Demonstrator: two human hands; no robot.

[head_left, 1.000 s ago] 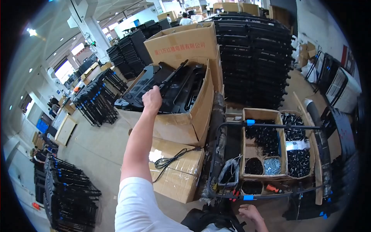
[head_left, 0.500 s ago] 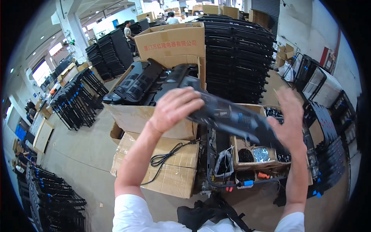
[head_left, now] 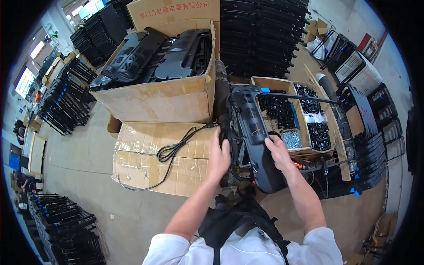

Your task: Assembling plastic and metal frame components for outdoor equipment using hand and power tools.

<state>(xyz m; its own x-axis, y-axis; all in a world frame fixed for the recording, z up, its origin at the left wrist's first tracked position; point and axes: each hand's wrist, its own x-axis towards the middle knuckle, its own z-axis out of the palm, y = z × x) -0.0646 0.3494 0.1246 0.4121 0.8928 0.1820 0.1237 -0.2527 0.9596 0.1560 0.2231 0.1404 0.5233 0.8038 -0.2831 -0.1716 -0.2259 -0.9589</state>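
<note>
Clock directions: 12 points to the top of the head view. Black plastic cover panel (head_left: 256, 132) lies at about 10 o'clock from the right hand (head_left: 281, 154) and at about 2 o'clock from the left hand (head_left: 219, 159), that is, between the two. Its long axis runs roughly from 11 to 5 o'clock, vented end uppermost.

Right hand: pinching the panel's right edge, one digit bearing on the upper face; remaining grip partly hidden. Left hand: fingers extended, thumb standing off, palm turned toward the panel with a narrow visible gap; nothing seen in its grasp. Cannot tell whether the panel also bears on the black tubular frame (head_left: 304, 96) behind it.

Surroundings, from the left hand: coiled black power cord (head_left: 172, 152) at 9 o'clock, its plug end near the fingertips; it lies on a flat taped carton (head_left: 132, 132). Large open carton (head_left: 154, 104) at 10 to 11 o'clock, filled with similar black panels (head_left: 179, 53).

From the right hand: cardboard parts tray (head_left: 274, 81) at 1 o'clock, holding black fittings (head_left: 319, 136) and silvery screws (head_left: 291, 139). Tall stack of black frames (head_left: 260, 39) at 12 o'clock, well apart.
</note>
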